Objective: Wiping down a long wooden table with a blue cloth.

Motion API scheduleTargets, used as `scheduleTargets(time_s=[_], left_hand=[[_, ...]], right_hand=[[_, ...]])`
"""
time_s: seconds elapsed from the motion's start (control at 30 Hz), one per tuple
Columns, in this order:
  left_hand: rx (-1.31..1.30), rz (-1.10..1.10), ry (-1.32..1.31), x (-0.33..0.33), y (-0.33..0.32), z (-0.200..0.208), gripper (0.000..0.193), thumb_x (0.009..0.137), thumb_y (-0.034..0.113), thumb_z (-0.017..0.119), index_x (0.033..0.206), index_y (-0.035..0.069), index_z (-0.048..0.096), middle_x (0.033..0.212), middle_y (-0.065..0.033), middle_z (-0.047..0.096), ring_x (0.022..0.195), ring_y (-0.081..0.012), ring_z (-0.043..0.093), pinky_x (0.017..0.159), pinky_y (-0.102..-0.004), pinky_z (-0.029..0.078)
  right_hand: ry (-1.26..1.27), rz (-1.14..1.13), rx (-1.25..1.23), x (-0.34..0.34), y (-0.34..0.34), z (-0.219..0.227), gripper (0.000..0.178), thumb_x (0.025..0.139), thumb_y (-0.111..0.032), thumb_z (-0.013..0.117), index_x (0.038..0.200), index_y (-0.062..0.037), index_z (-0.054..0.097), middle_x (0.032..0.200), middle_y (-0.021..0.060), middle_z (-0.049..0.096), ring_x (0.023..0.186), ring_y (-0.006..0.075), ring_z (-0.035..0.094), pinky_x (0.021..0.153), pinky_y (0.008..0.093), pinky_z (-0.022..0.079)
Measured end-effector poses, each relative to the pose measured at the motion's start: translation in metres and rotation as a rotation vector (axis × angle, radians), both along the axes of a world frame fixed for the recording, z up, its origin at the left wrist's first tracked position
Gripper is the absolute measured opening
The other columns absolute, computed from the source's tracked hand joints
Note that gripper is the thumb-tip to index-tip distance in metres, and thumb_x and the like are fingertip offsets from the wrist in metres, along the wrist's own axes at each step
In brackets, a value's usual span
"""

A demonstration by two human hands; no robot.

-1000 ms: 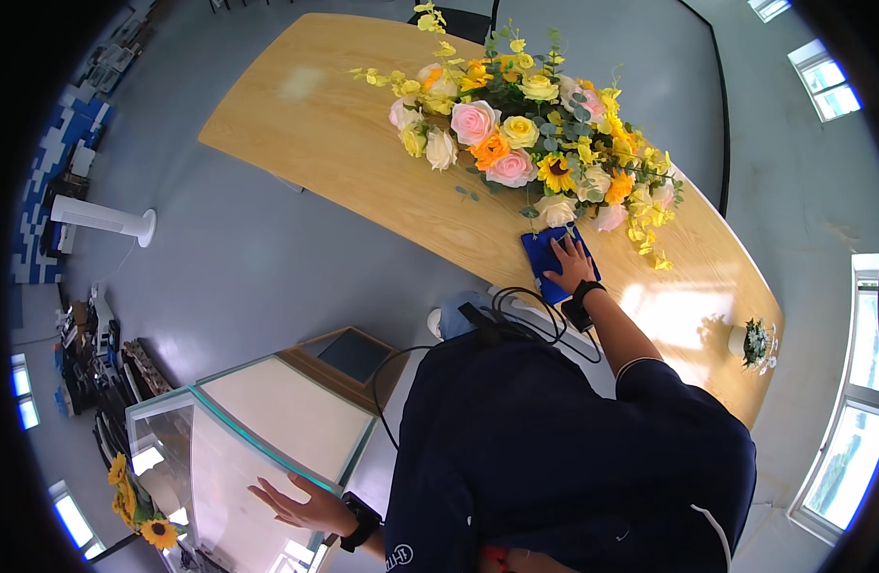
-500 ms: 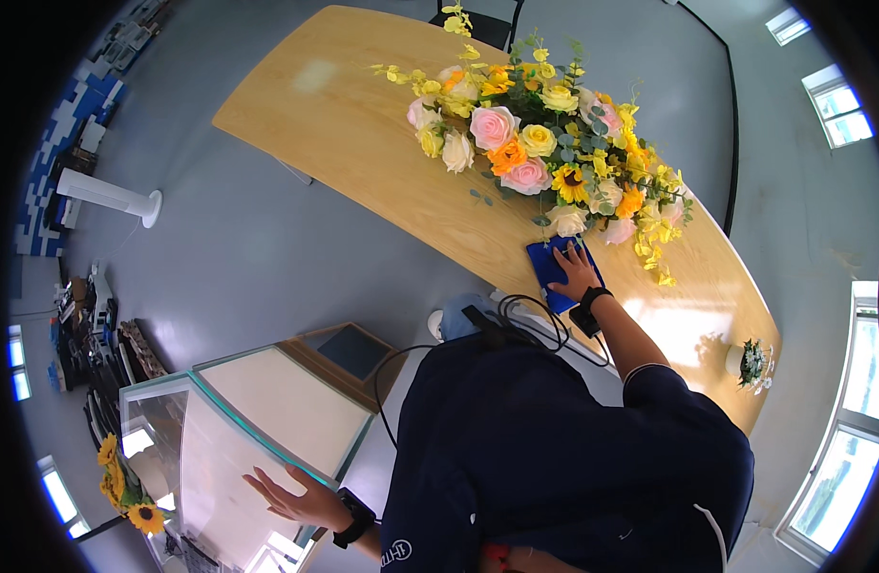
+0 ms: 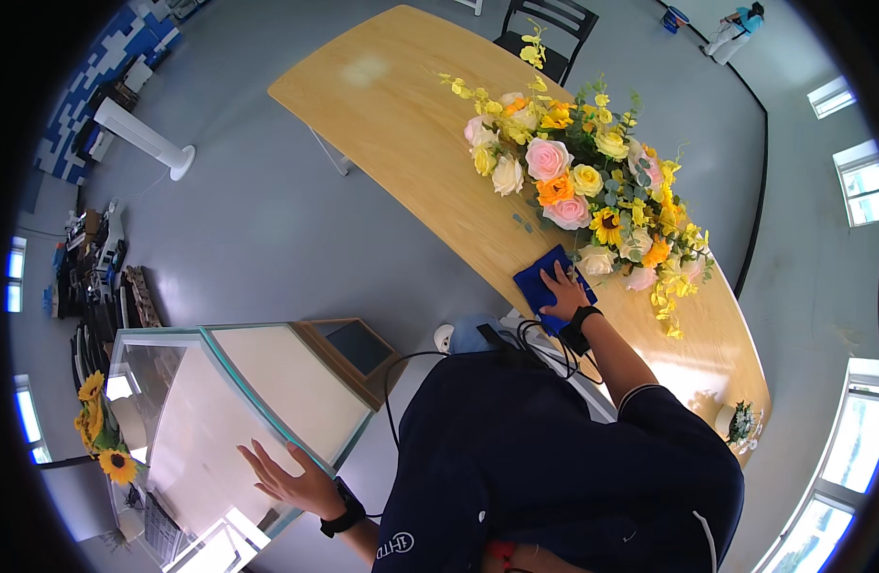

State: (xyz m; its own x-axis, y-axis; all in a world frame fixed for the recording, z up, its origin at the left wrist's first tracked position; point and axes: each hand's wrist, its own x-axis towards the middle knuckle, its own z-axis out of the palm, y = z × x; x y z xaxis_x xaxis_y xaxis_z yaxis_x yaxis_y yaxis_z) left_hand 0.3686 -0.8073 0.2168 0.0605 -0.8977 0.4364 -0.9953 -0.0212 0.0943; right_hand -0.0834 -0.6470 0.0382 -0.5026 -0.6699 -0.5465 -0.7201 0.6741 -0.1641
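A blue cloth (image 3: 542,280) lies folded on the light wood table (image 3: 391,143), close to its near edge. My right hand (image 3: 565,292) rests flat on the cloth with its fingers spread. Just beyond it is a large arrangement of artificial-looking flowers (image 3: 592,181), with pink and cream roses, orange blooms and yellow sprays. My left hand (image 3: 296,482) is open and empty, its fingers apart, over the glass-edged display counter (image 3: 296,387); whether it touches the glass I cannot tell. Both wrists wear black bands.
A small white potted plant (image 3: 740,423) stands at the table's right end. Black cables (image 3: 544,344) loop beside my waist. Behind the table is a black chair (image 3: 554,33). A white tower fan (image 3: 148,138) and sunflowers (image 3: 105,439) are at left; a person (image 3: 735,31) stands far right.
The view has shifted, bringing the chair and a distant person into sight. My right hand and the blue cloth have slid left along the table relative to the flowers. My left hand stays open.
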Motion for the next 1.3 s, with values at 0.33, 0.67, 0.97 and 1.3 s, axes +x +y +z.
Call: scheduleTargets(time_s=[0.33,0.67,0.97,1.3], left_hand=[[0.012,0.011,-0.026,-0.002,0.0,0.001,0.042,0.078,0.026,0.05,0.119,0.018,0.042,0.129,-0.0018,0.035,0.115,-0.0262,0.038,0.096,-0.0531,0.02],[0.089,0.048,0.012,-0.008,0.001,0.008,0.047,0.074,0.027,0.049,0.12,0.017,0.042,0.13,-0.0046,0.033,0.119,-0.0248,0.033,0.098,-0.0507,0.016],[0.129,0.057,0.03,-0.013,-0.001,0.015,0.047,0.075,0.026,0.051,0.12,0.015,0.041,0.131,-0.005,0.033,0.12,-0.0255,0.031,0.098,-0.0503,0.016],[0.135,0.097,-0.014,-0.013,-0.003,0.015,0.05,0.073,0.028,0.052,0.12,0.015,0.041,0.133,-0.0104,0.027,0.124,-0.0297,0.022,0.098,-0.0499,0.017]], right_hand=[[-0.026,0.066,0.009,0.002,-0.039,-0.004,0.095,0.055,-0.035,0.072,0.131,-0.0296,0.015,0.139,0.0091,-0.001,0.125,0.0372,0.005,0.093,0.0564,0.022],[-0.017,0.089,0.079,0.006,-0.068,0.01,0.095,0.057,-0.035,0.072,0.131,-0.0302,0.012,0.139,0.0063,-0.003,0.126,0.034,0.004,0.094,0.0539,0.022],[-0.009,0.114,0.119,0.008,-0.102,0.014,0.097,0.058,-0.037,0.071,0.131,-0.0319,0.008,0.139,0.0052,-0.005,0.127,0.0322,0.004,0.092,0.0562,0.024],[-0.024,0.108,0.066,-0.003,-0.158,0.006,0.098,0.058,-0.036,0.071,0.132,-0.0317,0.007,0.139,0.0062,-0.007,0.126,0.0341,0.004,0.091,0.0577,0.024]])
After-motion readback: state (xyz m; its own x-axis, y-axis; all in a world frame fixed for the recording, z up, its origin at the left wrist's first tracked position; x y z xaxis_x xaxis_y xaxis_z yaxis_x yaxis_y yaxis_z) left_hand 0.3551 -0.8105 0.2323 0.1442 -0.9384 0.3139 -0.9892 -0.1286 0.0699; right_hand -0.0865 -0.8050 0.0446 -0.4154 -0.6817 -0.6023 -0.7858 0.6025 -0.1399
